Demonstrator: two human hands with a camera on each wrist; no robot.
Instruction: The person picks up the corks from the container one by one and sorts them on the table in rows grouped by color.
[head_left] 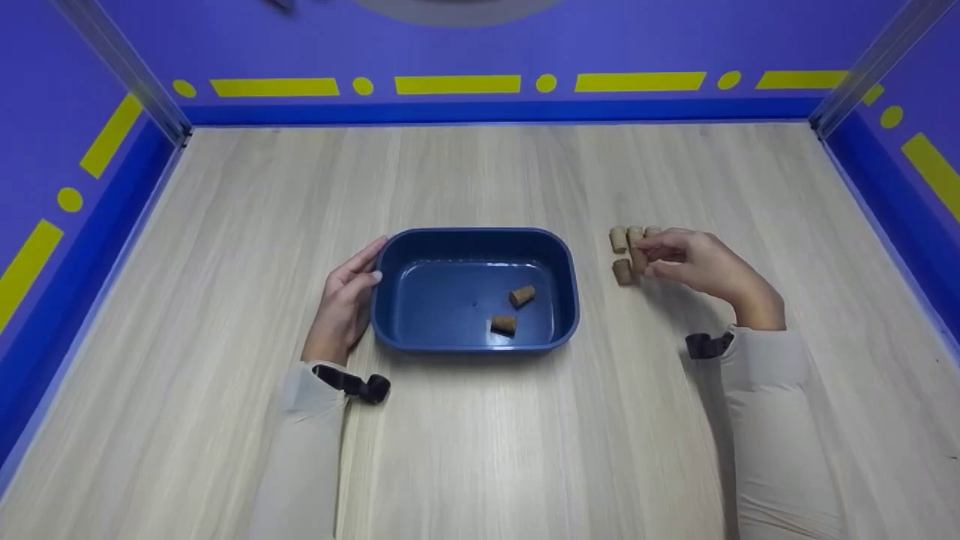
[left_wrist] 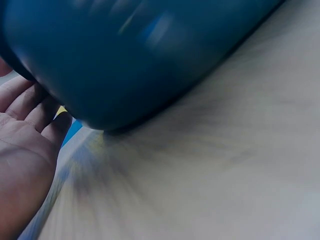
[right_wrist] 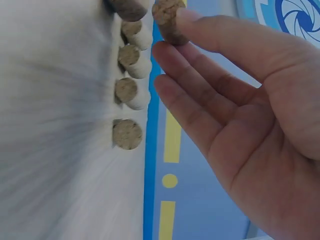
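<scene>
A dark blue rectangular plastic tub sits on the table, with one cork and a second cork lying inside it. My left hand holds the tub's left end, thumb at the rim and fingers against the outer wall. To the right of the tub, my right hand pinches a cork between thumb and fingers, just above a small group of corks. Among that group are a pale cork and a darker cork; the hand partly hides others.
The light wood-grain table is bounded at the back by a blue wall with yellow marks. Side walls stand at left and right. A black wrist camera is on the left sleeve, and another black camera is on the right.
</scene>
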